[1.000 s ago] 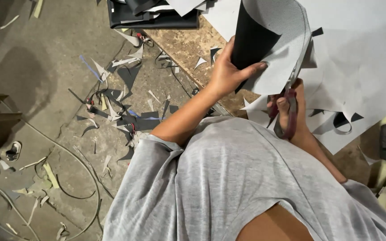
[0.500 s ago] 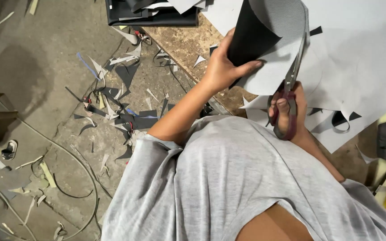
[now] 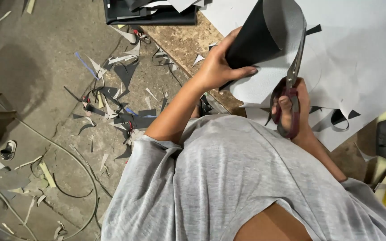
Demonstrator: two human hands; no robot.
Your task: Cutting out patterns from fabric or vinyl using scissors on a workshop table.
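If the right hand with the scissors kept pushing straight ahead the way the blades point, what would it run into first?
Probably the curled grey sheet: the scissors in the right hand point up along its edge, though depth is hard to judge.

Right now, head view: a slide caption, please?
Left hand curls grey sheet; right hand cuts it with red-handled scissors.

Light: soft, even daylight is falling from above | Shadows: a broad dim patch is darkening the concrete floor (image 3: 32, 89) upper left | Glare: the pale grey sheet (image 3: 358, 53) is reading bright, not blown out | Focus: centre is staying sharp, corners are softening and bending slightly
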